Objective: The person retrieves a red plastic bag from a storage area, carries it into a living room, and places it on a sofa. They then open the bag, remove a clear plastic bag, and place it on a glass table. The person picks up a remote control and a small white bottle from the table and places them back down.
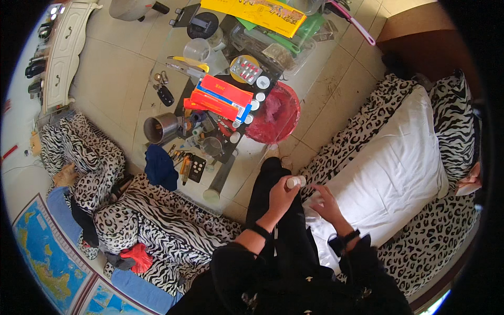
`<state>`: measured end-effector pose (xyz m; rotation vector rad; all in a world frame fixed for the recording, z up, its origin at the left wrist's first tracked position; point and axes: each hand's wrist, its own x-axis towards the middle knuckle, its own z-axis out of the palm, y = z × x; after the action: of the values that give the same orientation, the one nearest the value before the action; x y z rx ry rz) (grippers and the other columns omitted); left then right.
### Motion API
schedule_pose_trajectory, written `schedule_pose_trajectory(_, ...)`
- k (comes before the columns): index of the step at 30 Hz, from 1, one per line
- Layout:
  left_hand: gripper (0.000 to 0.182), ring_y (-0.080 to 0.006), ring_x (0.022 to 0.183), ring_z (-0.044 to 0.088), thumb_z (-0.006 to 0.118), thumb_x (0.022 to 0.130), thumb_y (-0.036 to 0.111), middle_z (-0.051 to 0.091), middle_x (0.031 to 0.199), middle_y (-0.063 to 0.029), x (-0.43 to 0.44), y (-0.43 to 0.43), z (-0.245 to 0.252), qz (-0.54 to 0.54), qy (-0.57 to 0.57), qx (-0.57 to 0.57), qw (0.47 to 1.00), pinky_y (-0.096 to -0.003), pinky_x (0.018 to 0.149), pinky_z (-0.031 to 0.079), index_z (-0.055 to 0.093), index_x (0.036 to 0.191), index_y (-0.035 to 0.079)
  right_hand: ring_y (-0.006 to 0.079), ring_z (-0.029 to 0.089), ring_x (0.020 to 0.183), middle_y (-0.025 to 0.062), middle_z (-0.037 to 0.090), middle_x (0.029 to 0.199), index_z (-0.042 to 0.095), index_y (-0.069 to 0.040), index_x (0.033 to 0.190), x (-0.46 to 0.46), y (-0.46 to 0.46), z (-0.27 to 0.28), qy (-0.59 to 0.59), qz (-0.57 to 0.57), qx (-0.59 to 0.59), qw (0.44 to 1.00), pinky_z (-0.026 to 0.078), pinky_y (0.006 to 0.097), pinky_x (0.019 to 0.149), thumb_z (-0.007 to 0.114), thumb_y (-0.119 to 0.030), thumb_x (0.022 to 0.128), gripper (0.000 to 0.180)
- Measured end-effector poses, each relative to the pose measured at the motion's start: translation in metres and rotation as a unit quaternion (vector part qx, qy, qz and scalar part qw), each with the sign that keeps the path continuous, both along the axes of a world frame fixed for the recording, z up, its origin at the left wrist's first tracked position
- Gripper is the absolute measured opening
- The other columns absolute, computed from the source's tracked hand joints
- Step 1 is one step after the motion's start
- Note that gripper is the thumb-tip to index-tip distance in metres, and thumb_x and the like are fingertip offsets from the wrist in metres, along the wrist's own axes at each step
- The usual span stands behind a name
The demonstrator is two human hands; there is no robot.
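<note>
A small white bottle is gripped in my left hand, above my dark trouser leg. To its right my right hand is apart from the bottle, fingers spread and partly curled; nothing shows in it. Farther forward, several white-capped containers line the side of the glass table beside red and blue cardboard boxes. A blister pack of red capsules lies on a yellow round lid or dish. Each of my wrists wears a dark band.
A red plastic basin is at the table's right side. On the table are a metal mug, keys, a dark blue cloth item and a yellow printed packet. A white pillow or cushion lies on the leopard-print sofa at right.
</note>
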<state>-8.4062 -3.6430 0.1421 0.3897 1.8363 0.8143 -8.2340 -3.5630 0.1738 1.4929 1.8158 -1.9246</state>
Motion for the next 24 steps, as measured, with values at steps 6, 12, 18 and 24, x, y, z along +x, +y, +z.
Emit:
schedule_pose_trajectory(6,0.035,-0.0107,0.083,0.060,0.065,0.083,0.011,0.063,0.095,-0.0091,-0.021,-0.010,0.000,0.121,-0.130,0.088,0.980,-0.0231,0.071,0.049,0.052,0.114,0.000,0.0340,0.058,0.094,0.0150,0.058,0.106,0.055,-0.010,0.112,-0.095,0.031,-0.031,0.071,0.173,0.104,0.977,0.048,0.0396,0.080,0.064,-0.007,0.071,0.042)
schedule_pose_trajectory(12,0.057,-0.0362,0.105,0.050,0.066,0.080,0.028,0.052,0.116,-0.0206,-0.045,-0.091,0.013,-0.234,0.134,0.017,0.963,-0.0445,0.090,0.041,0.043,0.124,-0.001,0.0356,0.058,0.093,0.0164,0.057,0.108,0.056,-0.008,0.108,-0.157,0.080,-0.101,0.046,-0.060,0.142,0.987,0.047,0.0392,0.081,0.066,-0.001,0.070,0.039)
schedule_pose_trajectory(18,0.043,-0.0333,0.105,0.049,0.065,0.073,0.025,0.054,0.112,-0.0147,-0.049,-0.137,0.032,-0.379,0.128,-0.038,0.916,-0.0421,0.091,0.038,0.056,0.109,0.004,0.0248,0.059,0.093,0.0094,0.062,0.098,0.060,-0.007,0.105,-0.223,0.117,-0.169,0.129,-0.114,0.319,0.932,0.048,0.0339,0.080,0.070,0.004,0.065,0.042)
schedule_pose_trajectory(24,0.034,-0.0279,0.103,0.052,0.062,0.072,0.021,0.057,0.106,-0.0089,-0.057,-0.125,0.024,-0.357,0.087,-0.055,0.928,-0.0407,0.091,0.039,0.059,0.104,0.008,0.0304,0.053,0.104,0.0107,0.059,0.109,0.059,-0.009,0.108,-0.255,0.110,-0.178,0.160,-0.104,0.321,0.928,0.042,0.0396,0.089,0.075,-0.001,0.058,0.053)
